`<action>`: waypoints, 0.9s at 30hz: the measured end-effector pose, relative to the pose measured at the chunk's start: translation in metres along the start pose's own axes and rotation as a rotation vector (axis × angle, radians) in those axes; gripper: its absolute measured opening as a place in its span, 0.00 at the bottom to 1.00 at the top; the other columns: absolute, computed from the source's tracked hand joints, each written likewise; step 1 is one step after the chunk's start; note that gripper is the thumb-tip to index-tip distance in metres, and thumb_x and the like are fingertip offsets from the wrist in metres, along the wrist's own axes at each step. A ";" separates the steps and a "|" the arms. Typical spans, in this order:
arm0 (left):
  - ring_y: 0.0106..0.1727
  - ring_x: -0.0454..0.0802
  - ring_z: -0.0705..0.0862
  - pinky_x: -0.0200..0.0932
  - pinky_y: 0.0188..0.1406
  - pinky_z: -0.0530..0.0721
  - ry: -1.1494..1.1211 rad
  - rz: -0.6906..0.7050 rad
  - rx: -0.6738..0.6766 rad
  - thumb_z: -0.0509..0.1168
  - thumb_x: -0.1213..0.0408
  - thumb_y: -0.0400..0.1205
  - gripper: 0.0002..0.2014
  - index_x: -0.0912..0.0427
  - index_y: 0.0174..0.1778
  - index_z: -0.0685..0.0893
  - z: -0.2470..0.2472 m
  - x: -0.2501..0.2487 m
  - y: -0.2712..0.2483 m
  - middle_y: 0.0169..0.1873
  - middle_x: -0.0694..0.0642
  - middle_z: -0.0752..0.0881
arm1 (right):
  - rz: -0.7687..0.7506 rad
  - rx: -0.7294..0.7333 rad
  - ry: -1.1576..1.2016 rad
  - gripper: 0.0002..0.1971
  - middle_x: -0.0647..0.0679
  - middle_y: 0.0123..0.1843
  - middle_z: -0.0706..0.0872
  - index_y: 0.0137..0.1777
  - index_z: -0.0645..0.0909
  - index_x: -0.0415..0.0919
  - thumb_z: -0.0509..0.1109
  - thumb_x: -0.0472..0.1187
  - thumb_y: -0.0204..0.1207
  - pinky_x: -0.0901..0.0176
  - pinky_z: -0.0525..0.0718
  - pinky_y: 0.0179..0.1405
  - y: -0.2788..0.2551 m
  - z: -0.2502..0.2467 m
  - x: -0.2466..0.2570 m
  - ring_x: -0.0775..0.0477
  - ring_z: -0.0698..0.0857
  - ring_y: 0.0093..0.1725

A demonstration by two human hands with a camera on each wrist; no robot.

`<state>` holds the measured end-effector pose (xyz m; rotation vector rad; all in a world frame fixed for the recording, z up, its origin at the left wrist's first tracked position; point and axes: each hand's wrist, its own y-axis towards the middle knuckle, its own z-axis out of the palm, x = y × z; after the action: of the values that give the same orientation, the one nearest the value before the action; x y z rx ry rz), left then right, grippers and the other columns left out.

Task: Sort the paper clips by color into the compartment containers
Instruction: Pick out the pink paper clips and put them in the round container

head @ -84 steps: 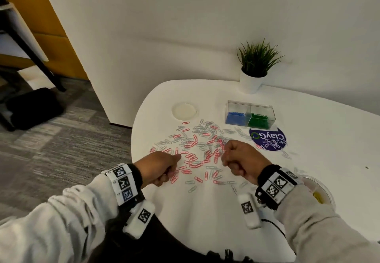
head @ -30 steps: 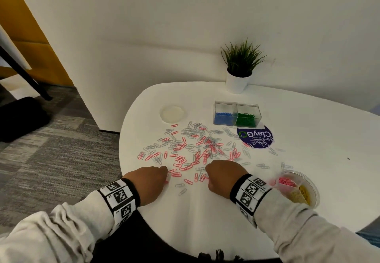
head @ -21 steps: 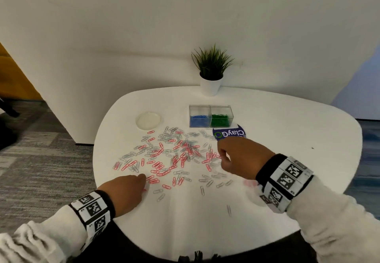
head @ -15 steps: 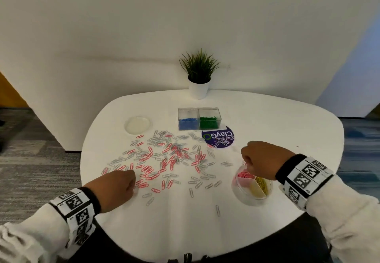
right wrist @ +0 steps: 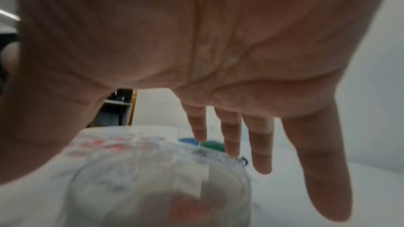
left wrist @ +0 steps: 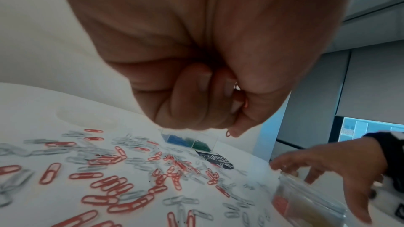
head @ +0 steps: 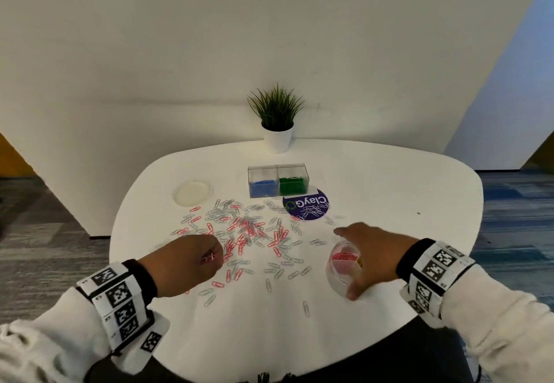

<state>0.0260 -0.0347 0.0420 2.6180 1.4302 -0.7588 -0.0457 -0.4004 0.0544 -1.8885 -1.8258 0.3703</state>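
At centre frame in the head view, red and clear paper clips [head: 245, 232] lie scattered flat on the white, rounded bench [head: 389, 191], thickest just above and to the right of the left hand [head: 186, 259]. That hand is curled into a fist at lower left of the spread, and its fingers pinch a few red clips [head: 209, 258] whose wire loops poke out by the thumb; the left wrist view shows red wire between the curled fingertips [left wrist: 238, 96].

To the right of the spread, the right hand [head: 371, 253] is spread wide with straight fingers over a round, clear plastic tub [head: 341, 274]. Its thumb lies at the tub's lower edge and its fingers reach past the upper rim; whether they press the wall I cannot tell. Inside, one section holds pink-red clips [head: 344, 258] and a sliver of yellow shows beside them. The right wrist view is blurred but shows the open palm and extended fingers [right wrist: 261, 144] above the tub.

Higher in the frame stands a clear, square-edged box [head: 278, 180] with two cells: blue clips on the left, green on the right. Just below its right end is a round dark-blue sticker [head: 305, 207] with several clear clips lying on it. At upper left of the spread rests a shallow round lid [head: 193, 193], and a potted plant [head: 277, 119] stands at the far edge.
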 end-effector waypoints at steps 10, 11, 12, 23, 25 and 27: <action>0.39 0.36 0.78 0.29 0.37 0.73 -0.006 0.115 0.058 0.63 0.57 0.84 0.04 0.44 0.43 0.80 0.001 -0.022 -0.012 0.37 0.41 0.83 | -0.216 -0.117 -0.064 0.65 0.50 0.75 0.70 0.84 0.45 0.50 0.79 0.71 0.54 0.48 0.81 0.64 -0.019 0.015 0.097 0.45 0.77 0.69; 0.39 0.35 0.78 0.28 0.37 0.72 -0.027 0.132 0.069 0.63 0.56 0.84 0.05 0.42 0.42 0.80 0.001 -0.026 -0.012 0.37 0.39 0.83 | -0.252 -0.112 -0.035 0.66 0.48 0.76 0.70 0.84 0.42 0.51 0.78 0.72 0.54 0.47 0.81 0.65 -0.022 0.022 0.113 0.44 0.77 0.70; 0.39 0.33 0.78 0.28 0.36 0.71 -0.039 0.145 0.078 0.63 0.56 0.84 0.05 0.41 0.42 0.79 0.003 -0.031 -0.012 0.36 0.38 0.82 | -0.277 -0.111 -0.010 0.67 0.47 0.78 0.69 0.84 0.39 0.52 0.78 0.73 0.54 0.46 0.81 0.65 -0.023 0.029 0.125 0.43 0.77 0.71; 0.50 0.50 0.81 0.40 0.45 0.72 0.211 0.205 0.150 0.66 0.54 0.82 0.12 0.55 0.57 0.85 0.043 -0.052 -0.010 0.52 0.53 0.84 | -0.347 -0.056 0.234 0.69 0.53 0.75 0.75 0.83 0.37 0.55 0.83 0.68 0.53 0.59 0.80 0.62 -0.026 0.068 0.155 0.50 0.83 0.64; 0.49 0.51 0.82 0.41 0.45 0.74 0.211 0.224 0.123 0.67 0.54 0.82 0.12 0.54 0.58 0.85 0.044 -0.053 -0.009 0.51 0.53 0.84 | -0.350 -0.054 0.273 0.68 0.52 0.76 0.75 0.82 0.40 0.56 0.84 0.67 0.51 0.58 0.81 0.63 -0.023 0.070 0.154 0.51 0.83 0.64; 0.46 0.50 0.82 0.41 0.43 0.75 0.193 0.240 0.098 0.66 0.56 0.82 0.10 0.53 0.57 0.86 0.045 -0.051 -0.009 0.49 0.53 0.85 | -0.344 -0.068 0.306 0.68 0.53 0.75 0.75 0.82 0.41 0.58 0.84 0.67 0.50 0.58 0.81 0.63 -0.019 0.072 0.151 0.53 0.82 0.64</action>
<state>-0.0218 -0.0814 0.0267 2.9368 1.1110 -0.5753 -0.0883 -0.2402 0.0235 -1.5302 -1.9174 -0.0957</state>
